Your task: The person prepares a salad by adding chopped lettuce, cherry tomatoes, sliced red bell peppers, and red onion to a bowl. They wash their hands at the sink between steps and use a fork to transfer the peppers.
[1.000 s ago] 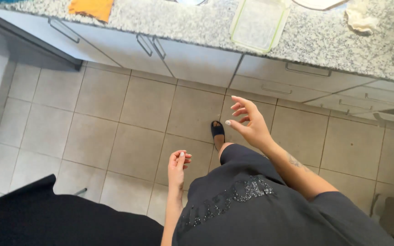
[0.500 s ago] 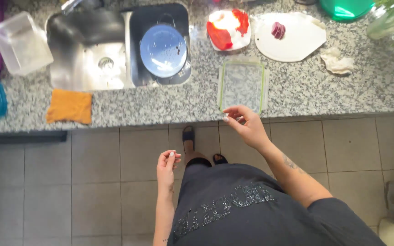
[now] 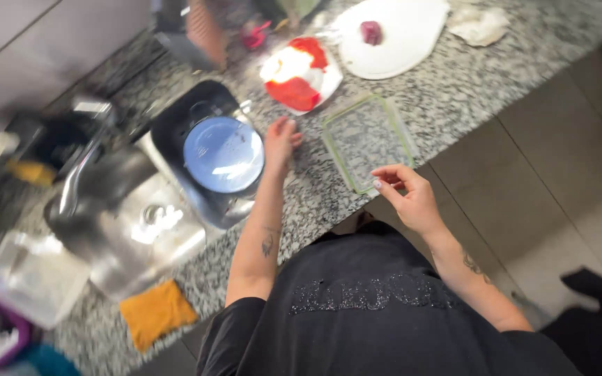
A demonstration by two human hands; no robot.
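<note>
Left hand: the left hand (image 3: 281, 143) is stretched out over the granite tabletop (image 3: 454, 90), fingers loosely spread and slightly blurred; it holds nothing and hovers just beside the right edge of the sink basin, near the blue plate (image 3: 223, 154).
Right hand: the right hand (image 3: 409, 198) is half open, fingers curved, thumb and forefinger close together at the near corner of the glass dish (image 3: 367, 141); whether it touches the rim cannot be told, and it grips nothing that shows.
Glass dish: a clear rectangular dish with a greenish rim, empty, lying flat on the tabletop near its front edge, between the two hands.
Blue plate: round, lying in a dark square basin beside the steel sink (image 3: 130, 216).
Red and white plate: a small plate (image 3: 299, 73) with red and white on it sits behind the glass dish, well apart from both hands.
Cutting board: a white rounded board (image 3: 402, 38) lies farther back, with a small dark red piece (image 3: 371, 31) on it.
Crumpled cloth: a pale wad (image 3: 479, 24) lies just right of the board.
Orange cloth: an orange rag (image 3: 156, 313) lies on the tabletop in front of the sink.
Plastic tub: a clear tub (image 3: 33, 278) stands at the left, blurred.
Faucet: a steel faucet (image 3: 78, 174) arches over the sink.
</note>
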